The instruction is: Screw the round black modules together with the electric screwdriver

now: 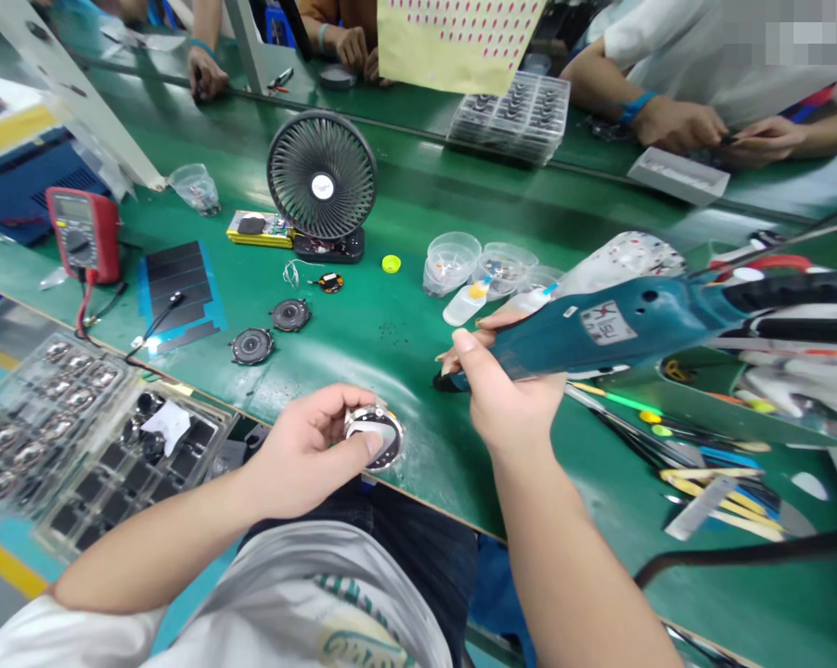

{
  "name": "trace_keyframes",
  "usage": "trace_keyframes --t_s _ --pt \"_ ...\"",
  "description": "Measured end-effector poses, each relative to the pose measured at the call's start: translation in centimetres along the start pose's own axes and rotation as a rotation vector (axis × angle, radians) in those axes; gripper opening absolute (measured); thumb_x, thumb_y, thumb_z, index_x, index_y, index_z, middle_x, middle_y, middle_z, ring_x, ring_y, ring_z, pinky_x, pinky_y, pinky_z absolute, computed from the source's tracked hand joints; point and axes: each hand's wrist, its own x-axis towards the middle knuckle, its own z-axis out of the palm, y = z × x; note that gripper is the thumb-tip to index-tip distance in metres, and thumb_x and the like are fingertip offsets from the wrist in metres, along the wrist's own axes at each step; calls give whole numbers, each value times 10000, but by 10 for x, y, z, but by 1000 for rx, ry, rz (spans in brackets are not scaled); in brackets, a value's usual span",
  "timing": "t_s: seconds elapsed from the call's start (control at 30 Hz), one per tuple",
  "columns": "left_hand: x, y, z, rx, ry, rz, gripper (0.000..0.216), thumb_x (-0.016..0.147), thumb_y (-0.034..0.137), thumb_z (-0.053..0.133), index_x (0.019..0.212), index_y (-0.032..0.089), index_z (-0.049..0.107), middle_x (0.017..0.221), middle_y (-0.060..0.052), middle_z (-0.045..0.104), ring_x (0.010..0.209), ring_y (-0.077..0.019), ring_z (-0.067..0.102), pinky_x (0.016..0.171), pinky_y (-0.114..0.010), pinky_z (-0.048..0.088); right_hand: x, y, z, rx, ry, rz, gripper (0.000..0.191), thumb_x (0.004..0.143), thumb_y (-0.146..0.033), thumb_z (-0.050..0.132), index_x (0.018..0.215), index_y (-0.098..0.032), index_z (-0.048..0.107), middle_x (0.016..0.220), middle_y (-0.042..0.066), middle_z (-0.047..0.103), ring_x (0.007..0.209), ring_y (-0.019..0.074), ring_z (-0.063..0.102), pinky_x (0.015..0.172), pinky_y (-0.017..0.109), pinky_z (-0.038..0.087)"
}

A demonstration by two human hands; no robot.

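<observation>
Near the bench's front edge, my left hand [314,445] is closed round a watch case [385,429], round and silver-rimmed. My left thumb lies across the face of the case and hides part of it. My right hand [512,399] grips a teal electric screwdriver [564,329] with a black tip, tilted down to the left. That tip is to the right of the watch case and apart from it. Two dark round watch parts [290,315] lie on the green bench beyond my left hand.
A black fan [321,176] stands at the back, with clear cups [452,260] right of it. At left are a red multimeter [84,232] and parts trays [122,464]. Tweezers and sticks [717,482] lie at right. Co-workers' hands [683,125] work across the bench.
</observation>
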Motion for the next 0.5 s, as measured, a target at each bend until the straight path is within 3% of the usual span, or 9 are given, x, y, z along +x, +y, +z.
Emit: trace_keyframes --t_s 0.1,0.37,0.5 --pt "1 2 0 18 1 -6 271 798 366 858 967 181 754 831 -44 767 693 -148 679 633 -259 586 0 1 -1 -8 -1 7 314 738 -294 877 908 -262 615 592 -77 599 461 170 598 524 365 578" --pt "3 2 -5 47 -36 -127 302 790 384 848 1006 200 743 761 -4 710 506 -91 554 438 -201 466 1 -1 -1 -16 -3 9 326 731 -291 864 917 -261 597 605 -73 603 467 175 603 538 371 582" --pt "5 4 -4 17 -30 -112 280 763 354 859 957 190 742 786 -10 715 580 -98 591 526 -205 514 0 -1 0 -8 -3 5 321 731 -279 864 920 -258 605 613 -77 603 464 170 606 530 359 577"
